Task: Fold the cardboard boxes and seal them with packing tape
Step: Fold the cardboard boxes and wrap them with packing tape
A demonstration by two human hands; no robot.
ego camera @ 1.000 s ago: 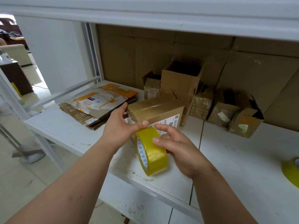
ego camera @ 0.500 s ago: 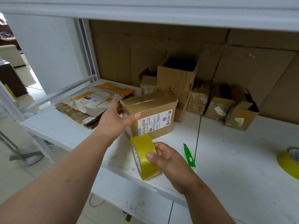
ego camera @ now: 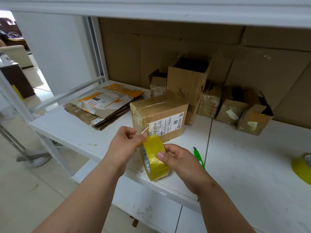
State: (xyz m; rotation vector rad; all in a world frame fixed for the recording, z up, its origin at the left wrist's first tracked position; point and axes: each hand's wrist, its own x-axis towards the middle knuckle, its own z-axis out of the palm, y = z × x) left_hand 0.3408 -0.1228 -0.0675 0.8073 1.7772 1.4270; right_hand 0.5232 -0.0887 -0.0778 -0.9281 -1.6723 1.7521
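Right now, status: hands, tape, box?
Right hand grips tape roll; left hand pinches tape end. Taped box sits behind. Nothing blocking.

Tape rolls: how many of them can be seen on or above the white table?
2. One yellow tape roll is held by both hands over the table's front edge; a second tape roll lies at the right edge, partly cut off.

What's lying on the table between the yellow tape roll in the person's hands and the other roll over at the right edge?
A green utility knife lies just right of the held tape roll; beyond it the white table runs bare to the second roll, in the head view.
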